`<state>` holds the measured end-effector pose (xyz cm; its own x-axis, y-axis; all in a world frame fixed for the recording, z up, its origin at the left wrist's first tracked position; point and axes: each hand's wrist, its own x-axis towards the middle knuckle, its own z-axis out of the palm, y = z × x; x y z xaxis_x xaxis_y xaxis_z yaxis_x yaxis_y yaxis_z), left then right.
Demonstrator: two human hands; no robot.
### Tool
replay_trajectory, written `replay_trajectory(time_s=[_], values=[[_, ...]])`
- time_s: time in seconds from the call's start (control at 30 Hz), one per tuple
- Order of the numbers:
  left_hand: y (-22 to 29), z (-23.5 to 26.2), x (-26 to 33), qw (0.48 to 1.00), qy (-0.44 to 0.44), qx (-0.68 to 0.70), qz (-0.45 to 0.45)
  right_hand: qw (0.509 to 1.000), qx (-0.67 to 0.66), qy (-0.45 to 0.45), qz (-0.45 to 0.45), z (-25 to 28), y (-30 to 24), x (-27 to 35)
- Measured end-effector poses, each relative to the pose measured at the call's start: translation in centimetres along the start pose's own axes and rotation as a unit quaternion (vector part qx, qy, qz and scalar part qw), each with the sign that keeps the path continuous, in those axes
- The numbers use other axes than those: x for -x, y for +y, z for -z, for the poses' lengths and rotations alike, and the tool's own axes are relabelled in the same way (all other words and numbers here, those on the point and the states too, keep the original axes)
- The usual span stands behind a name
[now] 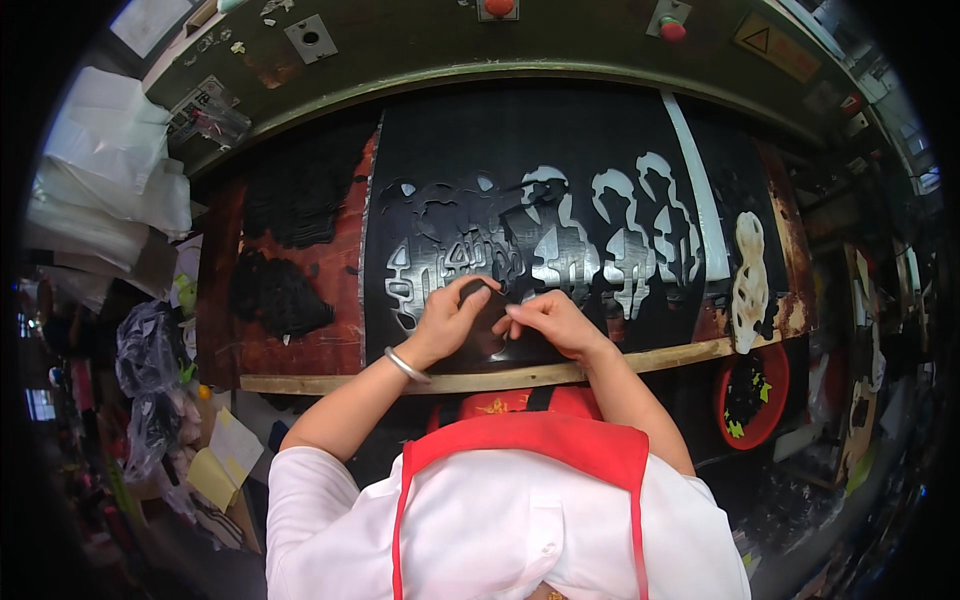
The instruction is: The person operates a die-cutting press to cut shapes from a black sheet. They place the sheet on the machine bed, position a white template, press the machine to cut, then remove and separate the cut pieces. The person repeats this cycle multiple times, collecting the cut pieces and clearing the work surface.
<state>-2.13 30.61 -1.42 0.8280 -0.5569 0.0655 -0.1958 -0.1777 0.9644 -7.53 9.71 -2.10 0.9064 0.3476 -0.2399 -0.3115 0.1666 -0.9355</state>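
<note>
My left hand (450, 318) curls around a thin black cut piece (486, 318) close to the front edge of the bench. Thumb and fingertips of my right hand (552, 322) pinch together at the right side of this piece. Beneath both hands lies a black sheet (560, 110) with several shaped openings, through which a shiny silvery surface (560, 262) shows. Some cut parts still sit inside the openings on the left. The piece's full outline is partly hidden by my fingers.
Piles of black cut pieces (285, 295) lie on the reddish board at left. A pale shoe-shaped template (748, 285) rests at right, above a red basin (730, 425) of scraps. A wooden strip (480, 382) edges the bench; a green machine beam (420, 50) with red buttons spans the back.
</note>
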Motion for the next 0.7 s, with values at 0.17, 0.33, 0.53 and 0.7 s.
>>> replay_trajectory(time_s=[0.17,0.33,0.53,0.7], values=[[0.4,0.9,-1.9,0.956,0.011,0.215,0.197,0.968,0.218,0.122,-0.036,-1.2,-0.6,-0.9],[2.3,2.8,-4.7,0.926,0.158,0.332,0.087,0.93,0.313,0.164,-0.102,-2.5,-1.4,0.6],[2.4,2.7,-4.1,0.97,0.046,0.222,0.087,0.743,0.552,0.345,0.154,-6.0,-5.5,2.7],[4.3,1.0,-4.0,0.985,0.044,0.159,0.054,0.929,0.288,0.234,-0.01,-4.8,-4.8,-0.8]])
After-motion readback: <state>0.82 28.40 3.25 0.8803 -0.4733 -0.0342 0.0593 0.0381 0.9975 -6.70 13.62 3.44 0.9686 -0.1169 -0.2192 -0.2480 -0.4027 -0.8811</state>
